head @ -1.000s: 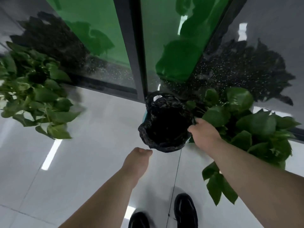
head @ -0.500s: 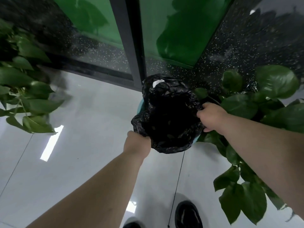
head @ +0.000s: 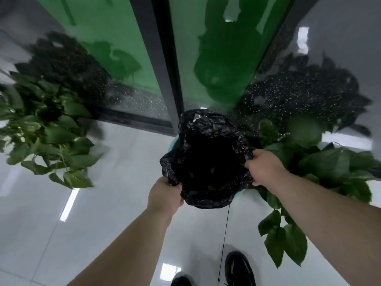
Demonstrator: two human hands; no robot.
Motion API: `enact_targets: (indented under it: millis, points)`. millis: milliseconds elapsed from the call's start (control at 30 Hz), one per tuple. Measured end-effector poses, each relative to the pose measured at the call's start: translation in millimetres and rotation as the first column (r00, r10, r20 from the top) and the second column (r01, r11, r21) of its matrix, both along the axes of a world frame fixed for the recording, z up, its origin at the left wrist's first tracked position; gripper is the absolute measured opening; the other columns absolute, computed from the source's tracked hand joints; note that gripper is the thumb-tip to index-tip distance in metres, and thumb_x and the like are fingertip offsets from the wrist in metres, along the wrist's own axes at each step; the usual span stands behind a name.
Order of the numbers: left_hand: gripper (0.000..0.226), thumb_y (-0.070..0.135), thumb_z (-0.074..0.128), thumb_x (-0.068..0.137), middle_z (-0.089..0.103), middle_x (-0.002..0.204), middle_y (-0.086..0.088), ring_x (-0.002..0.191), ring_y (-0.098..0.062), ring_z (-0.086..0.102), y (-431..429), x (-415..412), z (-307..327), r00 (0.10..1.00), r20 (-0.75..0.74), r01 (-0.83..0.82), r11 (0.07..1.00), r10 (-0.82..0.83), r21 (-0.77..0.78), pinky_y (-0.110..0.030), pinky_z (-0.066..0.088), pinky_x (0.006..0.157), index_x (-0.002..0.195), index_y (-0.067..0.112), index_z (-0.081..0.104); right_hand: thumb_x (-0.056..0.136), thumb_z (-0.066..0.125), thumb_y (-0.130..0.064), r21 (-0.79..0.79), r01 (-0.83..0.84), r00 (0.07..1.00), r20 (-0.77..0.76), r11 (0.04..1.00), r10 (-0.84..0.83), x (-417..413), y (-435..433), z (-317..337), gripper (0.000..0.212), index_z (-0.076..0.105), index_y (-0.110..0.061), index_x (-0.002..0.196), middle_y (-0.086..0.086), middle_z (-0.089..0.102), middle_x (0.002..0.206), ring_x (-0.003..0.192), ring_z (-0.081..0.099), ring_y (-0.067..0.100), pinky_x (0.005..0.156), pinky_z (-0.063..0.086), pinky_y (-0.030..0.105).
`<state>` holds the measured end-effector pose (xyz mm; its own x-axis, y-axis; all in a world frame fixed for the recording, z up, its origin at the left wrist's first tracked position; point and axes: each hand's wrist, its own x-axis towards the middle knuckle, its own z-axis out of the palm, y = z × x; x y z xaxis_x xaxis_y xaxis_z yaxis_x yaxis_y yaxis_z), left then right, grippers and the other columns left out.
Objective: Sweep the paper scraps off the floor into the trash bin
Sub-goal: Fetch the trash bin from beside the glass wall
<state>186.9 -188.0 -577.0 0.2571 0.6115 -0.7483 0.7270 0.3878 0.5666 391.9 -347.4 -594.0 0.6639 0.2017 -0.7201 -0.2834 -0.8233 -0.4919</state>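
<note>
While both hands grip its liner, the trash bin point(head: 172, 143) stands on the white tiled floor point(head: 123, 182) directly in front of the person. It sits at the foot of a dark frame post point(head: 162, 69) that separates two green glass panels point(head: 115, 38). Only short arcs of the bin's teal rim show, one at the far left and one at the near right. A black bag point(head: 206, 139) covers the rest of the bin.

Hand state:
- The left hand point(head: 165, 195) is closed on the near-left edge of the bag, with the plastic pinched between thumb and curled fingers.
- The right hand point(head: 265, 168) is closed on the right edge of the bag, with the fingers curled over the plastic.

The mouth of the bag is spread wide between the two hands. Its inside is dark. A few fainter patches show within it, and what they are cannot be told.

A leafy plant point(head: 47, 131) stands to the left, well apart from the bin. A second plant point(head: 329, 162) stands just beside the bin on the right, and its leaves reach under the right forearm. Two black shoes point(head: 239, 269) show at the lower edge of the view, on the floor behind the bin. Bright strips of light are reflected in the glossy tiles.
</note>
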Motion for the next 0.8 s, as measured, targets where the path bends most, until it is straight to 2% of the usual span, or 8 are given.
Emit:
enact_targets:
  millis: [100,233,300,400,467,633,700,800]
  points:
    - [0.011,0.005,0.06,0.095,0.07,0.087,-0.009,0.07,-0.022,0.065,0,-7,91,0.997,0.036,0.06,0.998,-0.062,0.031,-0.03,0.062,0.067,0.095,0.016,0.063,0.091,0.059,-0.007,0.006,0.086,0.993,0.081,0.996,-0.086,-23,-20,95,0.008,0.063,-0.013,0.095,0.01,0.067,0.087,0.076,0.07,0.031,0.059,0.064,0.043]
    - [0.013,0.003,0.06,0.094,0.073,0.087,-0.011,0.066,-0.025,0.067,-8,-17,224,0.975,0.105,0.189,0.98,-0.195,0.067,-0.036,0.061,0.064,0.1,0.012,0.066,0.09,0.06,-0.008,0.052,0.234,0.969,0.07,0.971,-0.238,-63,-59,231,0.009,0.063,-0.013,0.098,0.014,0.07,0.092,0.076,0.071,0.035,0.061,0.064,0.047]
    - [0.012,0.002,0.06,0.093,0.074,0.088,-0.015,0.068,-0.027,0.067,-15,-24,287,0.948,0.169,0.26,0.962,-0.27,0.08,-0.04,0.06,0.066,0.099,0.008,0.068,0.091,0.06,-0.009,0.084,0.287,0.951,0.093,0.954,-0.295,-85,-81,301,0.006,0.064,-0.012,0.095,0.013,0.07,0.089,0.072,0.071,0.032,0.055,0.063,0.041]
    - [0.012,0.001,0.062,0.096,0.074,0.085,-0.013,0.064,-0.023,0.068,-33,-27,381,0.886,0.262,0.368,0.924,-0.381,0.098,-0.029,0.057,0.056,0.097,0.007,0.072,0.091,0.059,-0.009,0.175,0.408,0.893,0.127,0.896,-0.431,-120,-121,400,0.007,0.065,-0.011,0.091,0.011,0.069,0.083,0.064,0.068,0.029,0.053,0.06,0.037]
    - [0.013,-0.001,0.061,0.097,0.077,0.09,-0.016,0.064,-0.024,0.071,-51,-28,437,0.83,0.333,0.441,0.892,-0.448,0.099,-0.029,0.059,0.056,0.096,0.008,0.07,0.089,0.059,-0.011,0.245,0.454,0.855,0.153,0.857,-0.496,-144,-149,459,0.007,0.065,-0.012,0.091,0.01,0.066,0.078,0.06,0.062,0.025,0.054,0.055,0.033]
    - [0.011,-0.002,0.062,0.097,0.078,0.089,-0.017,0.069,-0.027,0.074,-120,-26,549,0.648,0.436,0.598,0.771,-0.625,0.217,-0.035,0.06,0.06,0.1,0.005,0.07,0.091,0.058,-0.002,0.433,0.636,0.625,0.196,0.639,-0.755,-210,-231,576,0.01,0.066,-0.006,0.086,0.012,0.061,0.069,0.049,0.058,0.023,0.042,0.049,0.025]
    - [0.011,-0.001,0.064,0.096,0.078,0.089,-0.018,0.068,-0.029,0.072,-160,-29,580,0.572,0.47,0.644,0.723,-0.673,0.251,-0.036,0.06,0.061,0.1,0.006,0.071,0.09,0.058,-0.004,0.487,0.661,0.539,0.223,0.572,-0.812,-240,-270,609,0.009,0.063,-0.01,0.087,0.01,0.06,0.07,0.05,0.056,0.022,0.042,0.048,0.024]
    - [0.011,0.0,0.065,0.095,0.077,0.082,-0.016,0.066,-0.029,0.068,-232,-37,616,0.461,0.515,0.714,0.647,-0.723,0.268,-0.043,0.061,0.069,0.1,0.007,0.072,0.088,0.056,0.002,0.543,0.715,0.379,0.227,0.44,-0.897,-290,-337,643,0.01,0.062,-0.006,0.084,0.014,0.057,0.069,0.051,0.052,0.024,0.041,0.045,0.024]
